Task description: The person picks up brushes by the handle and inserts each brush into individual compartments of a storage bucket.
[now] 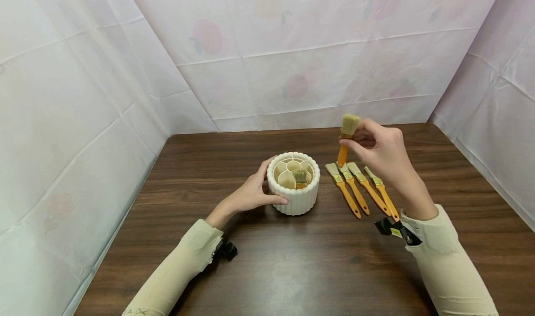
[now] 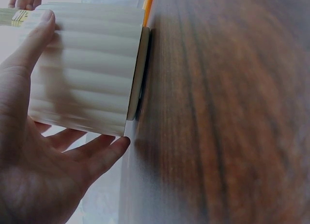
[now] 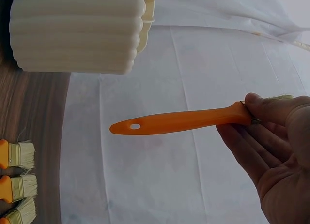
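Note:
A white ribbed round holder [image 1: 294, 182] with several inner compartments stands on the brown table [image 1: 292, 260]; one brush [image 1: 299, 177] sits bristles-up in it. My left hand [image 1: 251, 194] curls round the holder's left side, fingers and thumb against its ribbed wall [image 2: 82, 64]. My right hand [image 1: 378, 151] pinches an orange-handled paintbrush [image 1: 346, 137] by its ferrule, bristles up, handle [image 3: 179, 122] pointing down, held in the air to the right of the holder. Several orange-handled brushes [image 1: 361, 190] lie side by side on the table below that hand.
Pale floral sheeting [image 1: 292, 51] walls in the table at the back and on both sides. The brushes lying flat have their bristles [image 3: 22, 156] toward the back wall. Bare wood stretches in front of the holder.

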